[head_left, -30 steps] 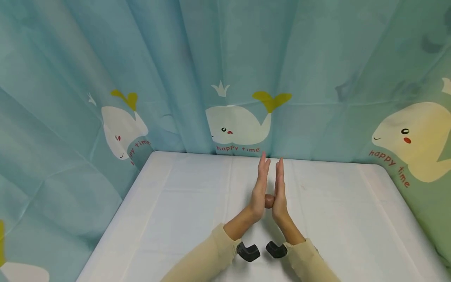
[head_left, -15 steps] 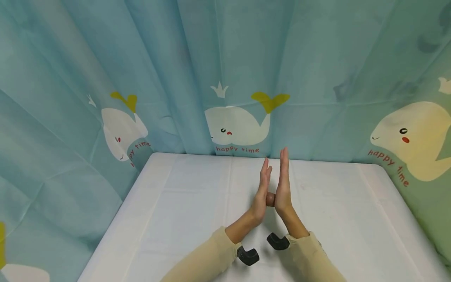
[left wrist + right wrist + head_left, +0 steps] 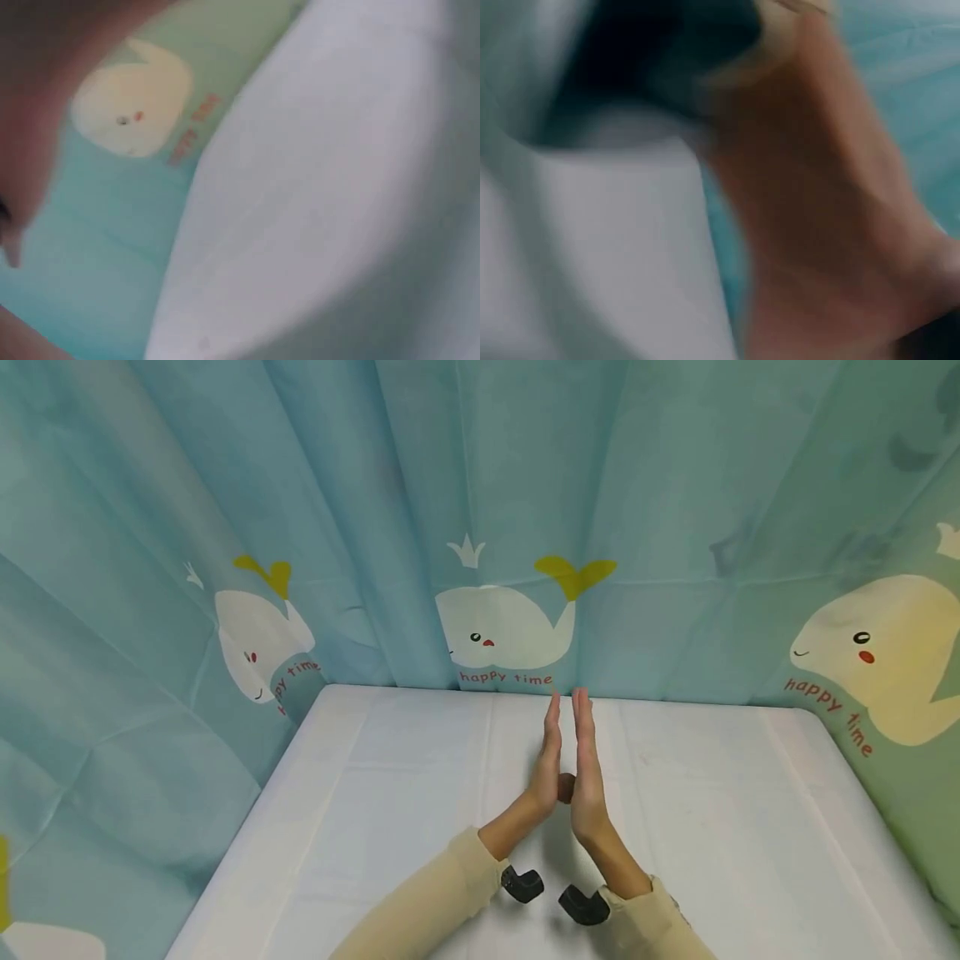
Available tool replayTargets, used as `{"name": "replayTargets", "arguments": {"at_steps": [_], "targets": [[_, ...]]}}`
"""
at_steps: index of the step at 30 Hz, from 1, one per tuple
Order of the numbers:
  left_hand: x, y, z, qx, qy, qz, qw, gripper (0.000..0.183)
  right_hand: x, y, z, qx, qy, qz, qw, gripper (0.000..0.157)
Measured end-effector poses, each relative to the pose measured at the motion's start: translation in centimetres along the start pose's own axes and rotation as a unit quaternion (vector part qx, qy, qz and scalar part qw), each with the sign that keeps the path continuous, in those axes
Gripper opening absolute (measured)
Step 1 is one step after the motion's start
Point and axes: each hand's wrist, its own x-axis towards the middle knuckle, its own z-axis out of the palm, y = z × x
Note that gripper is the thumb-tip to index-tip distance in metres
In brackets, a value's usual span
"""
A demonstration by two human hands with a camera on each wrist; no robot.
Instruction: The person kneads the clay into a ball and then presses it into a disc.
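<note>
A small brown ball point(image 3: 566, 787) sits between the two palms in the head view, partly hidden by them. My left hand point(image 3: 545, 768) presses on it from the left with fingers straight and pointing away from me. From the other side the right hand point(image 3: 588, 781) lies flat against the ball, its fingers also straight. A narrow gap shows between the fingertips. Both hands are above the white table. The wrist views are blurred: only part of a hand point(image 3: 45, 112) fills the left wrist view's corner, and a bare wrist point(image 3: 795, 180) crosses the right one. Neither shows the ball.
The white table point(image 3: 405, 793) spreads around the hands. Behind it and at both sides hangs a blue-green curtain point(image 3: 675, 485) printed with whales. Black wrist cameras, one on the left sleeve point(image 3: 522, 883) and one on the right point(image 3: 583, 906), stick out close together.
The hands slide past each other: the right hand moves forward, then back toward me, while the left goes back, then forward slightly. The ball stays between the palms, now a little further left.
</note>
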Motion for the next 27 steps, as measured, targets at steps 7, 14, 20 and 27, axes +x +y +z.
{"name": "replayTargets", "arguments": {"at_steps": [7, 14, 20, 27], "targets": [[-1.4, 1.2, 1.1, -0.049, -0.006, -0.027, 0.9984, 0.062, 2.2, 3.3, -2.2, -0.060, 0.012, 0.026, 0.998, 0.055], [-0.2, 2.4, 0.5, -0.120, 0.029, -0.062, 0.9904, 0.061, -0.1, 3.5, -1.0, -0.001, 0.005, 0.054, 0.999, 0.054], [0.2, 0.2, 0.1, -0.035, 0.041, -0.044, 0.9976, 0.059, -0.2, 0.8, -0.1, 0.013, -0.003, 0.016, 1.000, 0.059], [-1.7, 1.5, 1.4, -0.042, -0.010, -0.012, 0.9990, 0.064, 1.5, 2.8, -2.1, 0.006, 0.038, 0.046, 0.998, 0.056]]}}
